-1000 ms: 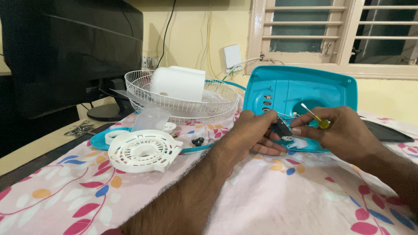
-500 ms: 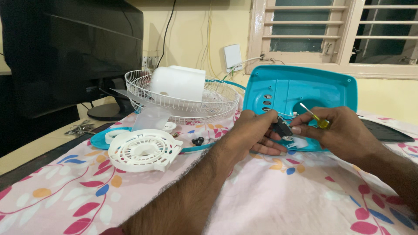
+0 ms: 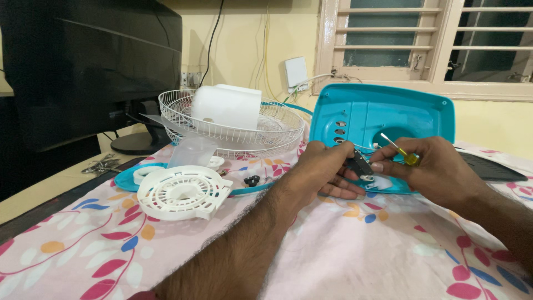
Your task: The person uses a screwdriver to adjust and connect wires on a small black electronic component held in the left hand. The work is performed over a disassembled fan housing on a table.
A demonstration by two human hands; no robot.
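Note:
My left hand pinches a small dark part with wires, in front of the upturned teal plastic base. My right hand touches the same part with its fingertips and also grips a small screwdriver with a yellow-green handle and a metal shaft that points up and to the left. A small white piece lies on the teal base just below both hands.
A white wire fan guard holding a white motor cover stands behind. A white vented cover, a teal ring, a clear blade and small black knobs lie left on the floral cloth. A black monitor stands far left.

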